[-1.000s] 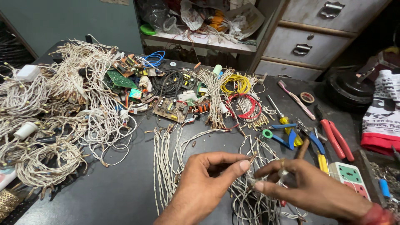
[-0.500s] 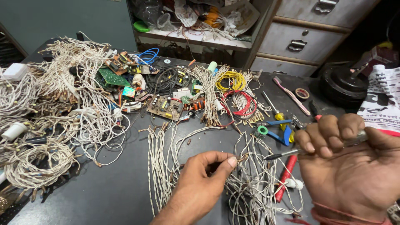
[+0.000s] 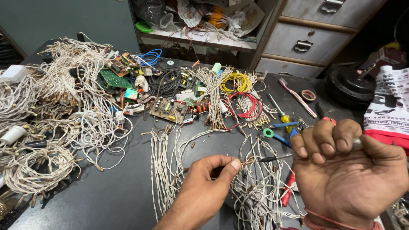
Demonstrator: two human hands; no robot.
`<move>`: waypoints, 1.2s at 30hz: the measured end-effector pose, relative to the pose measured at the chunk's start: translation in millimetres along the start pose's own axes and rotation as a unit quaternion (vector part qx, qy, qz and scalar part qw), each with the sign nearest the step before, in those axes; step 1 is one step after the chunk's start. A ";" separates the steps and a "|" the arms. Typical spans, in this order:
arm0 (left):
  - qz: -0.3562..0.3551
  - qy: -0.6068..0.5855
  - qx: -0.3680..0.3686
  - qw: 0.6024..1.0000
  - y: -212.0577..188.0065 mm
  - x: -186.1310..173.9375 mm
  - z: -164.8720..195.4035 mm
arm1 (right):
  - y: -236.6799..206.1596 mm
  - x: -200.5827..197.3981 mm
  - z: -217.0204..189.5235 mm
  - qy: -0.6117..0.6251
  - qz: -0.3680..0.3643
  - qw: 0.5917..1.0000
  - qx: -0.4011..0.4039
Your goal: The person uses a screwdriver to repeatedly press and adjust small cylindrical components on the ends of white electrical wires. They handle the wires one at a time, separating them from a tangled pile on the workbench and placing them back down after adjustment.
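Two hands over my dark worktop (image 3: 106, 196); left hand (image 3: 204, 187) pinching the stripped end of a thin white twisted wire (image 3: 245, 162), right hand (image 3: 349, 170) fisted round a slim metal-tipped soldering iron (image 3: 277, 158), tip touching that wire end; loose white wire bundles (image 3: 255, 191) beneath, green circuit boards (image 3: 168, 110) beyond

A dark worktable (image 3: 106, 200) was crowded with electrical scraps. On its left side lay large heaps of twisted white cord (image 3: 64, 98). Toward the table's middle sat green circuit boards (image 3: 113, 79), a brown circuit board (image 3: 168, 110), a coil of black wire (image 3: 164, 83), a yellow wire coil (image 3: 234, 81) and a red wire coil (image 3: 247, 106). A roll of tape (image 3: 308, 95) lay toward the table's right. Beyond the table's far edge stood grey drawers (image 3: 306, 40) and a cluttered shelf (image 3: 200, 36).
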State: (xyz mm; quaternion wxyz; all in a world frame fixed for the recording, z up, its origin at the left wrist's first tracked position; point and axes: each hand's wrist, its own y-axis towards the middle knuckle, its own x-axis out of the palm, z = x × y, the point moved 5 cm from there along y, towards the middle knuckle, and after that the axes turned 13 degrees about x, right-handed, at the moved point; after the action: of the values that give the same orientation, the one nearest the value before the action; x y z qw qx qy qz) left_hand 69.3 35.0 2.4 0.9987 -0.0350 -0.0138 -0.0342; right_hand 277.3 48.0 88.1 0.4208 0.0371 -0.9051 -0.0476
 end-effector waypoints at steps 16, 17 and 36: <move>0.010 0.037 0.009 0.999 2.8 -0.2 -8.2 | 2.6 8.9 8.8 0.015 0.021 1.000 -0.005; 0.011 0.046 0.010 0.999 4.0 -1.7 -9.6 | 3.7 9.3 10.3 0.020 0.033 0.999 -0.001; -0.008 0.140 -0.079 0.987 4.1 -7.9 -19.0 | 13.8 -11.8 28.0 0.009 0.093 0.995 0.029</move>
State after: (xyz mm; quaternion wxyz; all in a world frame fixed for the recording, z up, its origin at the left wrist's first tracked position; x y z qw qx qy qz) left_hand 62.2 38.3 -17.0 0.9845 -0.1081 0.1291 -0.0481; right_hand 263.1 64.5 62.8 0.4304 -0.0348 -0.9018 0.0187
